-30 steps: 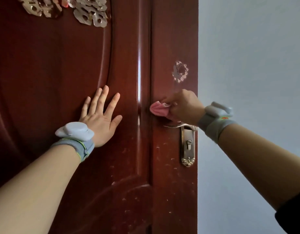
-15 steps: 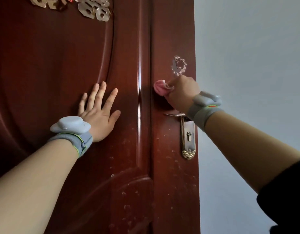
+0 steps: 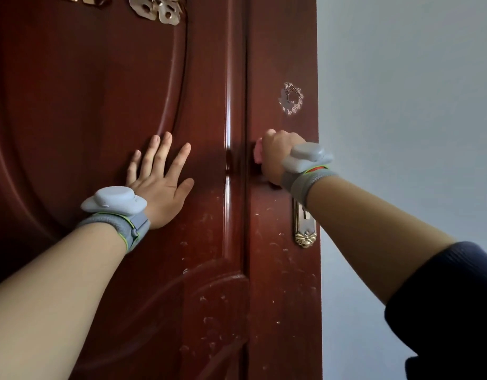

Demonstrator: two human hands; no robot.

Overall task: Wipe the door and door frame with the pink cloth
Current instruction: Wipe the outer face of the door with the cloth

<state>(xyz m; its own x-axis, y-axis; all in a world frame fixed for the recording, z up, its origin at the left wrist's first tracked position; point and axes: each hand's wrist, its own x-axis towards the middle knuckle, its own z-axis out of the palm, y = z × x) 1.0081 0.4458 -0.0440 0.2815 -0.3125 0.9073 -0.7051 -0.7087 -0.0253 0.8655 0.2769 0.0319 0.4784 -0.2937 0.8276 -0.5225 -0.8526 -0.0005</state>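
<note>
Door wipe, head view.
Left hand (image 3: 157, 187) flat, released, on door (image 3: 72, 105); right hand (image 3: 278, 154) clenched on pink cloth (image 3: 257, 154), 12 o'clock of lock plate (image 3: 304, 226).

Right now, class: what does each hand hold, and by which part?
The right hand grips the bunched pink cloth in its fist; which part cannot be told. The left hand holds nothing, flat on the door.

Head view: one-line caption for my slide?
Right hand presses pink cloth on dark red wooden door; left hand braces flat.

Home interior: ornamented red-brown door (image 3: 99, 105), brass lock plate (image 3: 305, 229).
</note>
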